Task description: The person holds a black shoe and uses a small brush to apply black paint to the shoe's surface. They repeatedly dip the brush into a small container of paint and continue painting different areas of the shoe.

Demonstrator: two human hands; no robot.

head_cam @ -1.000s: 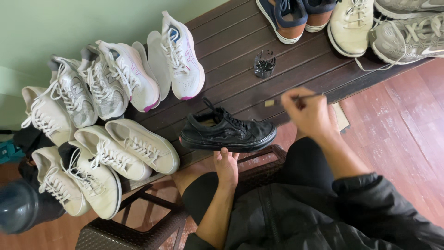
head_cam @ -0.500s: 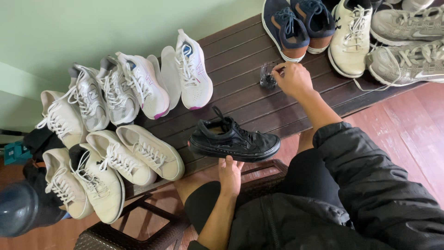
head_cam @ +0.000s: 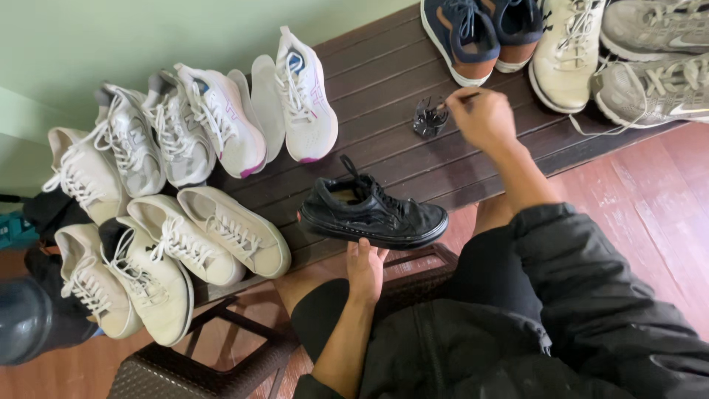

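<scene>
Black shoe (head_cam: 373,214) lies on the dark bench (head_cam: 384,81), long axis left to right, toe rightward. Left hand (head_cam: 365,267) touches its near edge, fingers loose. Right hand (head_cam: 481,118), beyond the shoe, pinches what seems a thin stick over a small dark holder (head_cam: 430,118).

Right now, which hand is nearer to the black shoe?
Left. The left hand touches the near side of the black shoe. The right hand is apart, farther back on the bench, beside a small dark container.
</scene>
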